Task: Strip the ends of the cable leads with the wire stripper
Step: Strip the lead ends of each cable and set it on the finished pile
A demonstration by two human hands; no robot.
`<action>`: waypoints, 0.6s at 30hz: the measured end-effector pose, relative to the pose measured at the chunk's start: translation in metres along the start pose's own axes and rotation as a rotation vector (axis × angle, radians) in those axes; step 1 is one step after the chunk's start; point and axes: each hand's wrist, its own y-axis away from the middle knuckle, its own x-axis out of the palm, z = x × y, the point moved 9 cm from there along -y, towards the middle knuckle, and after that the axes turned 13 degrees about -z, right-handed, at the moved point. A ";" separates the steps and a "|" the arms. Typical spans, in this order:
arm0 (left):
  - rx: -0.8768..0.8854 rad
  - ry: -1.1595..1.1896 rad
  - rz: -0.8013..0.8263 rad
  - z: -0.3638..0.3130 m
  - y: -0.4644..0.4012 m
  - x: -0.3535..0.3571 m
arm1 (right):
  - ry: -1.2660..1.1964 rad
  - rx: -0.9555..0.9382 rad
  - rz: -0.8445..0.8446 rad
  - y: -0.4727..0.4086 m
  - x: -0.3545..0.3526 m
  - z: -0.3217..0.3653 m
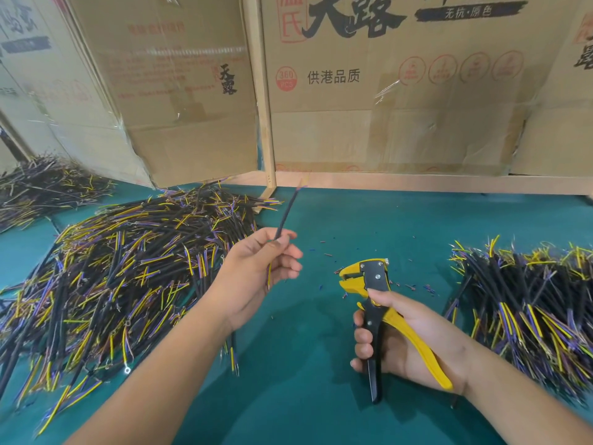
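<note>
My left hand (256, 268) pinches one black cable (286, 213) above the green table, its far end pointing up and away with short coloured leads at the tip. Yellow and purple leads of the same cable hang below my palm. My right hand (407, 335) grips the yellow and black wire stripper (369, 277) by its handles, jaws pointing up and left, a hand's width right of the cable. Nothing sits in the jaws.
A big heap of black cables with yellow and purple leads (122, 268) covers the table's left. Another heap (529, 300) lies at the right. Small insulation scraps (414, 285) dot the green mat (353, 226). Cardboard boxes (385, 91) wall off the back.
</note>
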 end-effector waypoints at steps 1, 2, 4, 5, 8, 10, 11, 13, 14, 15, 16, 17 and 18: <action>0.016 0.001 -0.007 -0.002 0.001 0.001 | 0.000 -0.001 0.002 0.000 0.000 0.000; 0.033 -0.006 -0.019 -0.003 0.001 0.001 | -0.001 -0.003 0.003 0.001 0.001 0.000; 0.058 -0.033 -0.043 -0.005 0.001 0.000 | 0.001 -0.010 -0.001 0.001 0.001 0.001; 0.063 -0.047 -0.054 -0.005 0.001 -0.001 | 0.004 -0.012 -0.007 0.001 0.001 0.001; 0.076 -0.053 -0.041 -0.007 0.004 0.000 | 0.011 -0.015 -0.008 0.001 0.002 0.001; 0.055 -0.001 0.012 -0.008 0.006 0.005 | 0.009 -0.013 0.001 0.002 0.002 0.001; 0.028 0.035 0.045 -0.008 0.007 0.008 | 0.006 -0.012 0.006 0.002 0.003 0.001; -0.036 0.095 0.083 -0.006 0.007 0.012 | 0.005 -0.015 0.011 0.002 0.003 0.001; -0.060 0.115 0.083 -0.005 0.006 0.011 | 0.006 -0.015 0.007 0.002 0.003 0.001; -0.079 0.133 0.071 -0.004 0.006 0.011 | 0.005 -0.014 0.001 0.001 0.003 0.000; -0.089 0.149 0.053 -0.004 0.005 0.009 | 0.006 -0.012 -0.005 0.001 0.003 0.000; -0.091 0.160 0.036 -0.004 0.005 0.008 | 0.004 -0.012 -0.010 0.001 0.002 0.000; -0.087 0.168 0.023 -0.004 0.004 0.007 | 0.002 -0.012 -0.012 0.002 0.002 0.001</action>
